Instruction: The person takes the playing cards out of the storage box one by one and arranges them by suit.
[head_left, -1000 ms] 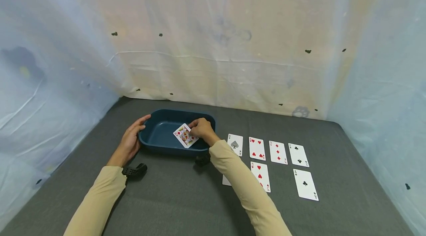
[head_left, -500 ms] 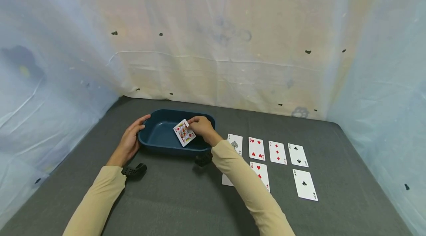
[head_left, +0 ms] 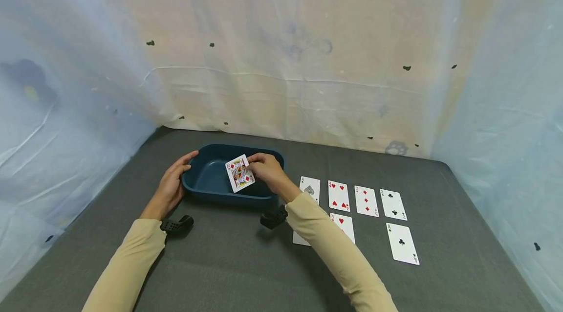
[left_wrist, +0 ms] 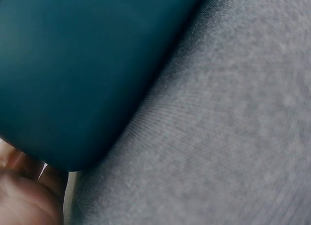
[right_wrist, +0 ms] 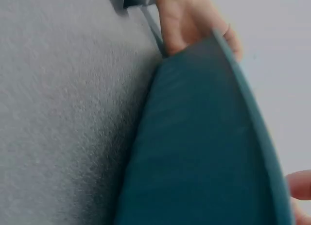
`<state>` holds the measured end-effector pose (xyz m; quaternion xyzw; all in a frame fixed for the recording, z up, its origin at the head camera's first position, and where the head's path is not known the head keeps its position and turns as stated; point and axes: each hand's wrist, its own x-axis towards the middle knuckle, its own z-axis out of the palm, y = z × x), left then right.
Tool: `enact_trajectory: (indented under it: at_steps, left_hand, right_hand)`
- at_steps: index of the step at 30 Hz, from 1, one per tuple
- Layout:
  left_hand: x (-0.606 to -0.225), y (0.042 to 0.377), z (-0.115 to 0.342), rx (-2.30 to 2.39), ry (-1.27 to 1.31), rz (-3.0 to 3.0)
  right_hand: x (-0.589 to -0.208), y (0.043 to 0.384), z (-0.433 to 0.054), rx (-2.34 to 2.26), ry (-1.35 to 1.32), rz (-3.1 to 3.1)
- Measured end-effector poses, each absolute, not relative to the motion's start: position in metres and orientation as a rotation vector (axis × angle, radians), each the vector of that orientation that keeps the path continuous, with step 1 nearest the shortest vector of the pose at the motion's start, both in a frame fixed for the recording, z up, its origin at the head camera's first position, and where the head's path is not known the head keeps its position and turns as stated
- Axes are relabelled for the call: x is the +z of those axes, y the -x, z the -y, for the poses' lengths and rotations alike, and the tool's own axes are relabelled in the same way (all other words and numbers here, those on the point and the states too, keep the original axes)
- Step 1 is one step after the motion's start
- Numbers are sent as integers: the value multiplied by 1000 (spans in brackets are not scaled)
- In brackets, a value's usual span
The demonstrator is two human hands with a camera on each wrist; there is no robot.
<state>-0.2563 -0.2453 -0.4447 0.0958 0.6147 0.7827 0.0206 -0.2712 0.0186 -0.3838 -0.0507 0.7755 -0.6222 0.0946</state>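
Observation:
A dark blue tub (head_left: 211, 197) stands on the grey cloth. My left hand (head_left: 169, 185) holds its left end, thumb and fingers at the rim; in the left wrist view this hand (left_wrist: 31, 196) shows beside the tub's rounded corner (left_wrist: 73, 113). My right hand (head_left: 268, 170) is over the tub's right part, pinching a playing card (head_left: 239, 173), a red diamond face card, by its right edge. The card is tilted, face up. In the right wrist view the tub wall (right_wrist: 194, 137) hides the card, and only fingertips (right_wrist: 301, 186) show past the rim.
Face-up cards lie in two rows right of the tub: ace of spades (head_left: 310, 187), four of hearts (head_left: 338, 196), three of diamonds (head_left: 366, 201), two of clubs (head_left: 393, 204), ace of clubs (head_left: 402, 243). My right sleeve (head_left: 334, 248) partly covers the three of hearts (head_left: 345, 224) and another card (head_left: 299, 238).
The card in my right hand has risen a little, shifted left and turned within the tub. My right forearm has moved slightly right. The left hand stays at the tub's end.

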Motion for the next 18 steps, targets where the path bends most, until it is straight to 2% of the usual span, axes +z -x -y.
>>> enact_trajectory:
  at_steps: [18]
  left_hand:
    - [-447,257,246,2434,-331,-1883]
  right_hand:
    - [-371,231,-62,-2300,254,-1960]
